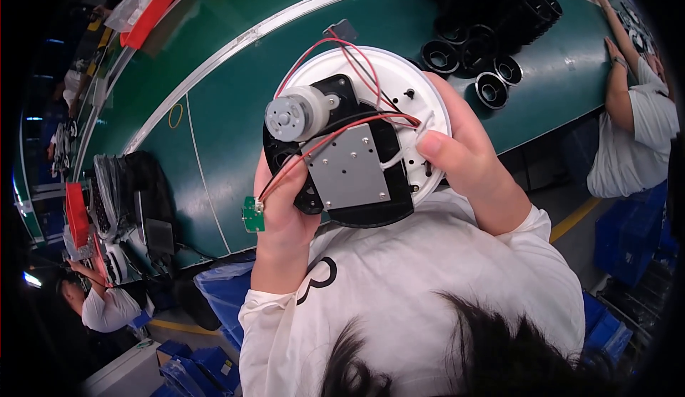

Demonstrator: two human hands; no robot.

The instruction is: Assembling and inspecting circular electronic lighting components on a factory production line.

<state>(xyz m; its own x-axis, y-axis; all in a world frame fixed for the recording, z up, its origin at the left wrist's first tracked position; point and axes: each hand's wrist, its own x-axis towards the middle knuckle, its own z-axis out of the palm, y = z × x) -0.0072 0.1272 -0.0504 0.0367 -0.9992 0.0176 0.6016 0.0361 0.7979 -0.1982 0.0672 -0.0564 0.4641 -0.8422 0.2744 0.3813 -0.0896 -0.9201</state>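
Both my hands hold up a round white plastic housing [385, 62] with a black motor bracket and a grey metal plate [346, 169] on it. A silver motor [289, 117] with a white gear case sticks out at its left. My left hand [289, 197] grips the lower left side, fingers partly hidden behind the bracket. My right hand [460, 136] wraps the right rim, thumb pressed beside a white cable tie and red and black wires. A small green circuit board [252, 214] hangs from wires at my left wrist. Another small dark part [342, 30] on red wires lies past the far rim.
Black cylindrical parts [492, 12] are stacked at the back right of the green table [207, 119], with several black rings [491, 90] before them. Plastic-wrapped black parts [128, 197] stand at left. Co-workers [635, 119] sit right and left. Blue crates [631, 233] stand on the floor.
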